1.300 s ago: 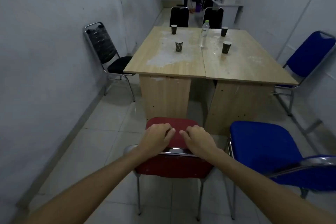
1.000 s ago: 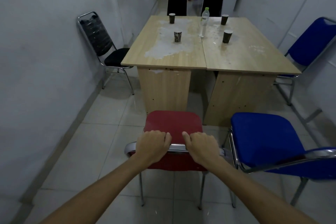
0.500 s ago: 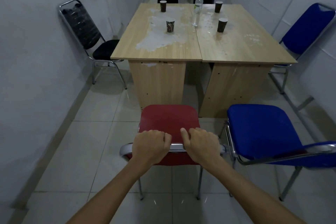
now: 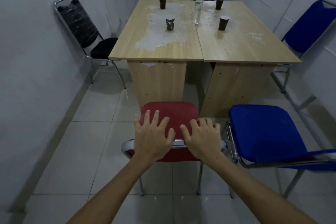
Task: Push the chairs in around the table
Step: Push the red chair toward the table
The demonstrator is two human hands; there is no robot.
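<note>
Both hands, left hand (image 4: pixel 151 137) and right hand (image 4: pixel 203 137), hover fingers-spread, gripping nothing, over the red chair (image 4: pixel 171 114) backrest, table (image 4: pixel 203 49) straight ahead.

Water bottle (image 4: pixel 198 6) at bench (image 4: pixel 236 49) centre: label reads "ades". Paper cup (image 4: pixel 170 24) left of bottle: letters "FE", remainder unreadable. Other cups illegible.

Both hands over top rail of red chair (image 4: pixel 169 112): left hand (image 4: pixel 151 134) w/ fingers spread, right hand (image 4: pixel 203 136) w/ fingers loosely curled, neither gripping. Red chair sits just short of table (image 4: pixel 236 47), blue chair (image 4: pixel 263 132) beside it on right. Table holds 4 cups, e.g. one (image 4: pixel 170 24), + bottle (image 4: pixel 198 7); black chair (image 4: pixel 85 32) at left wall, 2 more at far end.
</note>
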